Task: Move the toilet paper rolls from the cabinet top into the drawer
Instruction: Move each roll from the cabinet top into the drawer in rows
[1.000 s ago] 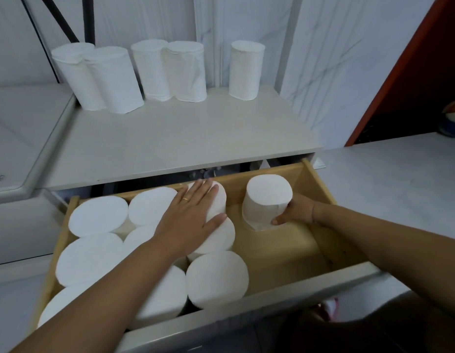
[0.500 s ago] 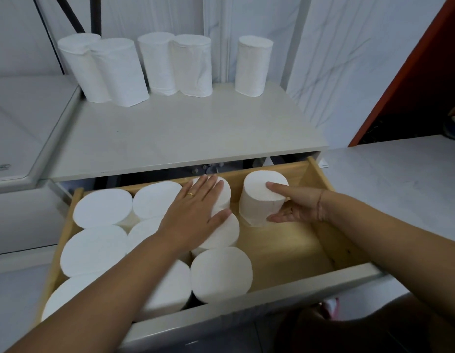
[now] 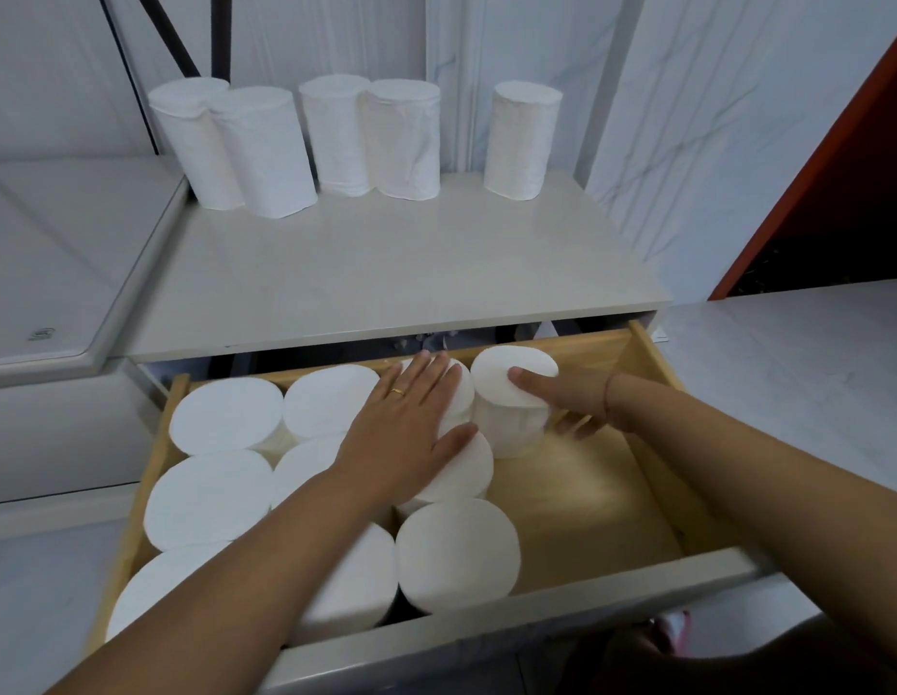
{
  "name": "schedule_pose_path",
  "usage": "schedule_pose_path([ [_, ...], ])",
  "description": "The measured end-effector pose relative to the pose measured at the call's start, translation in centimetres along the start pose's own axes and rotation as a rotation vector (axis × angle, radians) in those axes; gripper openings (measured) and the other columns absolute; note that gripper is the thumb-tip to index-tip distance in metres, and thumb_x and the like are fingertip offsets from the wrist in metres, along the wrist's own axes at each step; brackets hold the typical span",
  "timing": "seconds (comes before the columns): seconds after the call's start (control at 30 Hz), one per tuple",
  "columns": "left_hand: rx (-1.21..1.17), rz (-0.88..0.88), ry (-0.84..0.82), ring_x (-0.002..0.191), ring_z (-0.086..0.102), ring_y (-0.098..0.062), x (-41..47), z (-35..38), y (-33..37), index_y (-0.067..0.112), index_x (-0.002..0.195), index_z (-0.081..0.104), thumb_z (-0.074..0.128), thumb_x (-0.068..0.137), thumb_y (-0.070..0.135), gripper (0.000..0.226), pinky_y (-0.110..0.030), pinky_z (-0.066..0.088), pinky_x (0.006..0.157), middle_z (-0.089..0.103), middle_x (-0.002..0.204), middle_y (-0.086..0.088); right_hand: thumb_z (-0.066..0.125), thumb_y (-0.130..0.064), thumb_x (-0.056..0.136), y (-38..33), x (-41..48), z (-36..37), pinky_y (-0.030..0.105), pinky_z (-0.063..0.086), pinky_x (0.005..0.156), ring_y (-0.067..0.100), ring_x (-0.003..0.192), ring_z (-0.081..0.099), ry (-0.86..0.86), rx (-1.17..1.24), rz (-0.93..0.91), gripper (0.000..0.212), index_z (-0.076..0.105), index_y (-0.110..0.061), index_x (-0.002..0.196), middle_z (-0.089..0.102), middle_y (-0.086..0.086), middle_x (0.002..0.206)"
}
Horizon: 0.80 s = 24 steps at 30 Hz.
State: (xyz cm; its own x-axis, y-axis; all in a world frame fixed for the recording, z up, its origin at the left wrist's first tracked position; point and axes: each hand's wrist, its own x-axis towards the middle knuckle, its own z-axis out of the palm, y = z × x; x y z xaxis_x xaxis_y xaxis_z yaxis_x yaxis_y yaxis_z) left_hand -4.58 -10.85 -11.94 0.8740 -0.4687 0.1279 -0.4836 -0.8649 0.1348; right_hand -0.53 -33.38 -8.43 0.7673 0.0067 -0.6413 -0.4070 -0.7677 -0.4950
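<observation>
The open wooden drawer point(image 3: 652, 363) holds several white toilet paper rolls standing on end, filling its left side. My left hand point(image 3: 411, 418) lies flat, fingers spread, on the tops of the rolls in the back middle. My right hand point(image 3: 572, 398) grips one upright roll point(image 3: 506, 423) at the back of the drawer, thumb on its top and fingers around its right side, pressed against the neighbouring rolls. Several more rolls stand along the back of the cabinet top point(image 3: 386, 273), among them a single roll point(image 3: 519, 140) at the right.
The drawer's right half shows bare wood floor point(image 3: 587, 504). A white appliance lid point(image 3: 50, 273) adjoins the cabinet on the left. A marble wall rises behind, a red panel point(image 3: 837, 158) stands at the right, and a pale floor point(image 3: 797, 353) lies beyond the drawer.
My right hand has slid the roll leftwards until it meets the other rolls, its thumb moving onto the top. The left hand has stayed flat on the rolls.
</observation>
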Motion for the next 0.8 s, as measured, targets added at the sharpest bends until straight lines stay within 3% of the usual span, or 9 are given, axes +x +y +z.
schedule_pose_path([
  [0.07, 0.003, 0.008, 0.043, 0.145, -0.007, -0.013, 0.1, -0.2, -0.1, 0.019, 0.150, 0.008, 0.008, 0.088, 0.060, 0.074, -0.031, -0.009, 0.116, 0.004, 0.159, 0.002, 0.042, -0.068, 0.085, -1.8, -0.3, -1.8, 0.032, 0.044, 0.077, 0.023, 0.087, 0.057, 0.164, -0.462, -0.075, 0.070, 0.054, -0.009, 0.120, 0.061, 0.011, 0.109],
  [0.1, -0.002, 0.006, 0.068, 0.145, -0.008, -0.012, 0.2, -0.3, -0.2, 0.019, 0.150, 0.008, 0.009, 0.089, 0.060, 0.073, -0.030, -0.010, 0.116, 0.003, 0.159, 0.002, 0.044, -0.065, 0.086, -3.0, -0.5, -2.9, 0.031, 0.041, 0.074, 0.021, 0.077, 0.055, 0.243, -0.590, -0.110, 0.063, 0.061, -0.007, 0.101, 0.062, 0.012, 0.097],
  [0.17, -0.022, -0.010, 0.121, 0.145, -0.007, -0.012, 0.8, -0.7, -0.8, 0.018, 0.150, 0.007, 0.011, 0.091, 0.059, 0.072, -0.029, -0.011, 0.116, 0.004, 0.159, 0.001, 0.049, -0.059, 0.087, -5.5, -0.7, -4.9, 0.032, 0.042, 0.073, 0.022, 0.065, 0.053, 0.350, -0.586, -0.191, 0.055, 0.060, -0.007, 0.071, 0.064, 0.015, 0.084],
  [0.2, -0.028, -0.025, 0.146, 0.145, -0.007, -0.013, 1.2, -1.0, -1.2, 0.018, 0.150, 0.006, 0.011, 0.091, 0.059, 0.071, -0.030, -0.010, 0.116, 0.003, 0.159, 0.001, 0.050, -0.055, 0.088, -6.7, -0.4, -5.8, 0.034, 0.046, 0.077, 0.025, 0.067, 0.056, 0.380, -0.517, -0.245, 0.055, 0.061, -0.004, 0.070, 0.067, 0.017, 0.084],
  [0.3, -0.020, -0.081, 0.191, 0.145, -0.004, -0.016, 3.1, -2.1, -2.8, 0.018, 0.149, 0.007, 0.011, 0.090, 0.058, 0.072, -0.032, -0.008, 0.116, 0.005, 0.159, -0.001, 0.057, -0.049, 0.087, -9.7, 1.9, -7.5, 0.043, 0.048, 0.094, 0.029, 0.092, 0.063, 0.437, -0.132, -0.445, 0.048, 0.065, -0.004, 0.100, 0.068, 0.015, 0.101],
  [0.37, -0.018, -0.124, 0.206, 0.146, 0.001, -0.018, 4.6, -2.8, -4.0, 0.016, 0.149, 0.011, 0.014, 0.090, 0.058, 0.073, -0.032, -0.007, 0.115, 0.009, 0.159, -0.003, 0.062, -0.049, 0.084, -11.4, 4.1, -8.1, 0.041, 0.044, 0.102, 0.025, 0.109, 0.057, 0.430, 0.150, -0.498, 0.059, 0.048, -0.012, 0.128, 0.060, 0.010, 0.118],
  [0.43, 0.001, -0.170, 0.198, 0.146, 0.003, -0.019, 6.1, -3.2, -5.4, 0.015, 0.149, 0.013, 0.009, 0.087, 0.059, 0.077, -0.034, -0.004, 0.115, 0.012, 0.158, -0.004, 0.064, -0.049, 0.083, -12.9, 6.8, -8.8, 0.033, 0.038, 0.102, 0.022, 0.121, 0.049, 0.441, 0.303, -0.523, 0.076, 0.030, -0.014, 0.141, 0.049, 0.009, 0.134],
  [0.6, 0.071, -0.236, 0.118, 0.145, 0.004, -0.018, 8.0, -3.0, -7.6, 0.019, 0.150, 0.009, -0.003, 0.083, 0.062, 0.081, -0.039, 0.000, 0.116, 0.011, 0.159, -0.002, 0.073, -0.045, 0.077, -16.9, 13.0, -9.6, 0.031, 0.028, 0.110, 0.022, 0.141, 0.029, 0.473, 0.439, -0.589, 0.100, 0.012, -0.012, 0.150, 0.025, 0.012, 0.155],
  [0.8, 0.101, -0.208, 0.109, 0.145, 0.007, -0.018, 8.0, -2.2, -8.0, 0.021, 0.149, 0.009, -0.018, 0.080, 0.066, 0.087, -0.039, 0.005, 0.117, 0.011, 0.158, -0.002, 0.078, -0.036, 0.074, -21.5, 17.7, -10.1, 0.034, 0.027, 0.113, 0.023, 0.142, 0.027, 0.447, 0.506, -0.622, 0.108, 0.007, -0.011, 0.151, 0.022, 0.012, 0.156],
])
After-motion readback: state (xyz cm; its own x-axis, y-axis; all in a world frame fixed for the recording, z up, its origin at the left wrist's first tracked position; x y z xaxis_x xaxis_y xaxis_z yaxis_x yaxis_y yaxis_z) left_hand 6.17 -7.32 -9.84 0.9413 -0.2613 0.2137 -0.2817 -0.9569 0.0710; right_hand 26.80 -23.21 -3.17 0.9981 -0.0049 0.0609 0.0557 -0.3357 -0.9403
